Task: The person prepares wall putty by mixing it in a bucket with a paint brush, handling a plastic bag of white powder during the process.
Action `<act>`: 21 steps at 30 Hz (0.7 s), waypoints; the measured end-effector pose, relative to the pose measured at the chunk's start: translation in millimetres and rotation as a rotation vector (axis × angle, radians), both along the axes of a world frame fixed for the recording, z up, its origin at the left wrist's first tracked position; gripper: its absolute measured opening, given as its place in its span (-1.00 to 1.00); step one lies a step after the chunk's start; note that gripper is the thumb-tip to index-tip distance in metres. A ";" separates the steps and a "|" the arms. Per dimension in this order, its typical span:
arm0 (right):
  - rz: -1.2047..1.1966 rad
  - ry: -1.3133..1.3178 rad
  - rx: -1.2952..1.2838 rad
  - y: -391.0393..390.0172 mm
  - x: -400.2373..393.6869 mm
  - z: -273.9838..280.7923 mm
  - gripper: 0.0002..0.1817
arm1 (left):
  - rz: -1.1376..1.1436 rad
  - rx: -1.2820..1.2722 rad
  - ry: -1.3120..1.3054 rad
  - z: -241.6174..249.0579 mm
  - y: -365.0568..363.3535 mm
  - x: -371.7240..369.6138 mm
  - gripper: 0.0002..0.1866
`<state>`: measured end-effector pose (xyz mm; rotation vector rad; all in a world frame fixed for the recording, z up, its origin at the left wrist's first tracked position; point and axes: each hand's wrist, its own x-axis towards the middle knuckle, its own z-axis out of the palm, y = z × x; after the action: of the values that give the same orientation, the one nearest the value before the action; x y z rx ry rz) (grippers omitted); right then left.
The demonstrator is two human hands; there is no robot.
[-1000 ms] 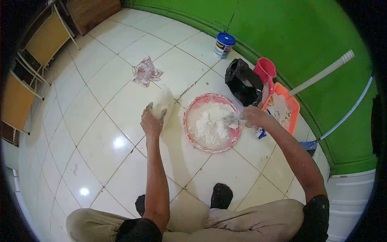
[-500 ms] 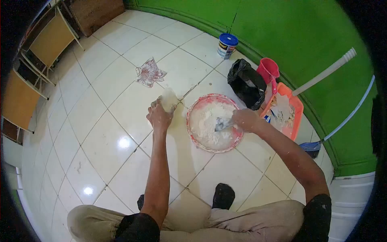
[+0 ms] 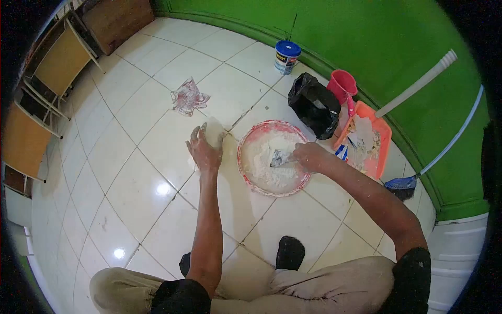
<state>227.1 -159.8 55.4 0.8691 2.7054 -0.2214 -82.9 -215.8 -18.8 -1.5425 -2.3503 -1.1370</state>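
Observation:
My right hand [image 3: 312, 157] is closed round a putty knife [image 3: 281, 158], whose powder-smeared blade points left into the basin. Whitish powder or paste, partly wet, lies inside this round red-rimmed basin [image 3: 274, 195] on the floor. Left of the basin, my left hand [image 3: 205, 152] is raised over the tiles with its fingers spread. A pale patch shows between its thumb and fingers; I cannot make out whether it is a thing or shadow. Whitish residue marks both hands. Just beyond the left hand lies a crumpled clear plastic bag [image 3: 190, 97] with reddish and white smears.
Right of the basin stand a black plastic bag [image 3: 314, 107], a pink dipper [image 3: 342, 83] and an orange dustpan [image 3: 384, 141] with debris. A blue-lidded tub [image 3: 287, 56] and a broom [image 3: 401, 186] are near the green wall [image 3: 366, 36]. Chairs [image 3: 63, 60] stand at left.
My left hand's fingers have spread wider. The putty knife has shifted slightly left within the basin, its blade now showing more. The whole view has moved a little.

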 end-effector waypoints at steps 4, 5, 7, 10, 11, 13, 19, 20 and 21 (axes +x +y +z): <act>0.007 -0.127 0.002 7.1 13.2 10.5 -0.85 | -0.010 0.287 -0.072 7.8 -5.2 10.2 -0.55; 0.015 -0.200 0.013 9.9 13.4 14.1 -0.84 | -0.011 0.285 -0.070 4.3 -5.1 15.3 -0.55; -0.038 -0.237 0.006 13.0 15.1 20.9 -0.83 | -0.079 0.184 -0.209 -5.9 -4.7 29.7 -0.63; -0.059 -0.215 0.024 14.1 14.7 32.0 -0.80 | -0.134 0.045 -0.281 -23.5 -4.4 50.9 -0.71; -0.028 -0.155 0.045 14.8 14.8 32.8 -0.78 | -0.134 0.047 -0.282 -30.8 -4.7 53.1 -0.71; -0.022 -0.122 0.076 15.3 11.9 21.7 -0.78 | -0.100 -0.196 -0.189 -45.7 -5.9 56.9 -0.72; 0.071 -0.006 0.102 12.1 10.7 -4.1 -0.76 | -0.205 -0.363 -0.321 -59.2 -11.4 46.0 -0.69; 0.102 -0.002 0.090 14.7 14.6 -5.4 -0.76 | -0.208 -0.363 -0.319 -63.1 -11.9 44.1 -0.69; 0.100 -0.002 0.090 17.3 21.8 -4.7 -0.76 | -0.215 -0.347 -0.364 -67.0 -12.3 41.8 -0.70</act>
<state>248.9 -142.5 50.7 0.7553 2.7663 -0.0780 -41.2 -228.1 -85.8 -1.8765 -2.7972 -1.1876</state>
